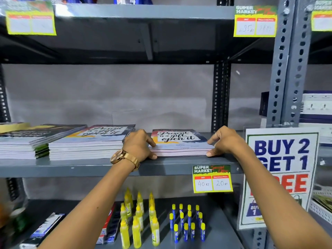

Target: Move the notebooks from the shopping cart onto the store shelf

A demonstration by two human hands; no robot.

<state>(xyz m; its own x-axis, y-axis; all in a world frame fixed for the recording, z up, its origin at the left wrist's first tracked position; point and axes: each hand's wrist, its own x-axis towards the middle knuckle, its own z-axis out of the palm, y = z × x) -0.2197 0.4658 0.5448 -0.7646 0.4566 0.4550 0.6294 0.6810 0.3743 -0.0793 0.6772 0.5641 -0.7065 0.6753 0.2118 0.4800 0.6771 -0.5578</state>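
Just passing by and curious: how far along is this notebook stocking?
Two taller notebook piles already sit on the shelf. The left hand and right hand are squaring a shorter third stack, fingers on its sides. The cart is out of view, so I can't tell what remains.

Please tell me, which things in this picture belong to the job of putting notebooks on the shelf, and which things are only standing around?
Belong to the job:
- low stack of "Present is a gift" notebooks
- left hand, right hand, both at that stack's sides
- grey metal shelf
- two taller notebook stacks

Only standing around:
- yellow glue bottles
- blue glue sticks
- "Buy 2 Get 1" sign
- yellow price tag
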